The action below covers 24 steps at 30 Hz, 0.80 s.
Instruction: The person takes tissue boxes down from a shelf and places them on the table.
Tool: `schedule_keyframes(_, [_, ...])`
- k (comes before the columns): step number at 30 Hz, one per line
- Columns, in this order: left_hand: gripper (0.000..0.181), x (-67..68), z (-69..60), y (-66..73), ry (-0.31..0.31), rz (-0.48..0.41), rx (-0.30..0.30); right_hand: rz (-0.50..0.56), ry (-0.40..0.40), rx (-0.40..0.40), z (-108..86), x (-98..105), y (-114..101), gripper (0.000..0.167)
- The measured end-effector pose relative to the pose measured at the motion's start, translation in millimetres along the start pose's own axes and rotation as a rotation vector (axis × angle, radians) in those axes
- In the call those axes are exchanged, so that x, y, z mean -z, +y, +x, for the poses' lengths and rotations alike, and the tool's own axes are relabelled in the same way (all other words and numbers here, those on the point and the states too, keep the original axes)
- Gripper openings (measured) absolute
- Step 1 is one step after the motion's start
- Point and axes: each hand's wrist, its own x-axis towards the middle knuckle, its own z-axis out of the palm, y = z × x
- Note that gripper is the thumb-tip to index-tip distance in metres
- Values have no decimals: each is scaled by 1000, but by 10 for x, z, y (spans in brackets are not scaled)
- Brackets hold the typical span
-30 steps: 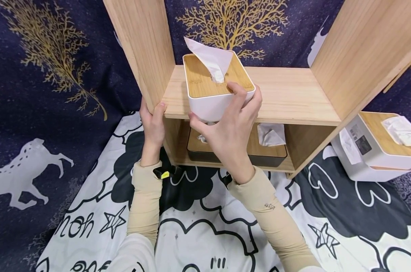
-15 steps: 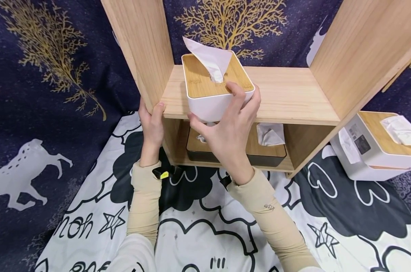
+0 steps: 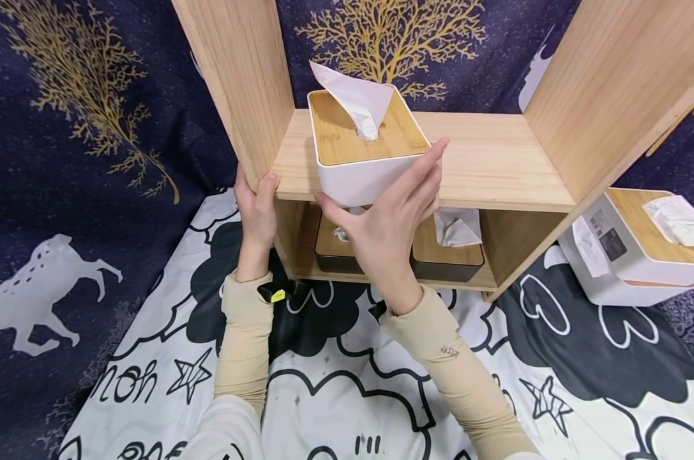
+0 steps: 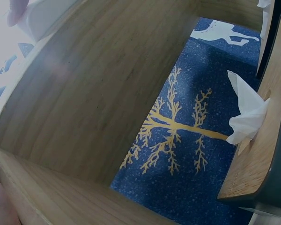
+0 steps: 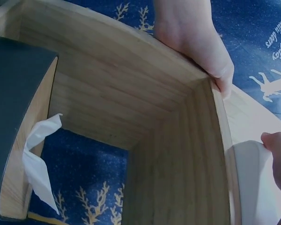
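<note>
A white tissue box [image 3: 352, 182] with a bamboo lid and a raised tissue sits on the upper board of the wooden shelf [image 3: 490, 160], near its left front. My right hand [image 3: 389, 236] lies against the box's front, thumb at the lower left and fingers stretched out past the right corner. At the left upright, my left hand [image 3: 259, 217] grips the shelf's front edge, its thumb on the front and the other fingers round the outer side. The right wrist view also shows the left hand [image 5: 196, 42] on that corner and the white box [image 5: 253, 178] beside the right thumb.
Below the board stand two dark tissue boxes, a left one [image 3: 335, 263] and a right one [image 3: 447, 271], with bamboo lids. More white tissue boxes [image 3: 640, 246] are piled outside the shelf at the right. A patterned cloth [image 3: 347, 409] covers the surface in front.
The right hand's fingers have come off the lid and straightened toward the right corner of the white box. Box and left hand stay where they were.
</note>
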Motion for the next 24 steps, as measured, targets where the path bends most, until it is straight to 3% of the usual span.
schedule_keyframes(9, [61, -1, -6, 1, 2, -12, 6, -36, 28, -45, -43, -21, -34, 147])
schedule_keyframes(24, [59, 2, -4, 7, -3, -7, 3, -2, 70, 16, -34, -4, -32, 134])
